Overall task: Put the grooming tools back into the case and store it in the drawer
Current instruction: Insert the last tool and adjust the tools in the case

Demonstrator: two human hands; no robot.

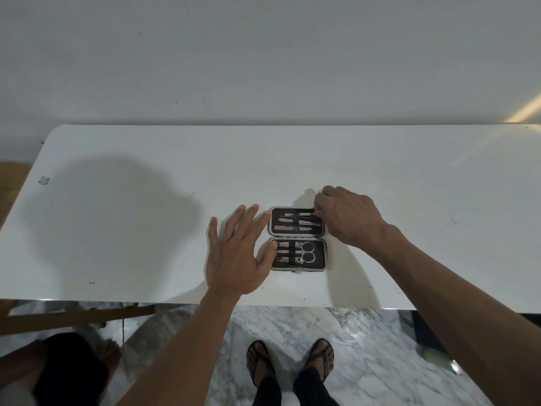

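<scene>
now, in the head view, the open manicure case [297, 238] lies flat on the white table [117, 230], just right of frame centre, its tools under elastic straps; scissors [308, 252] sit in the nearer half. a likely slip: if the far half is swung shut before a tool is fully seated, it could pop loose or jam the hinge. the left hand [234, 253] lies spread wide and flat, thumb touching the near half. the right hand [348, 216] curls knuckles-up, fingertips pinched at the far half's upper right corner; what it grips is hidden.
</scene>
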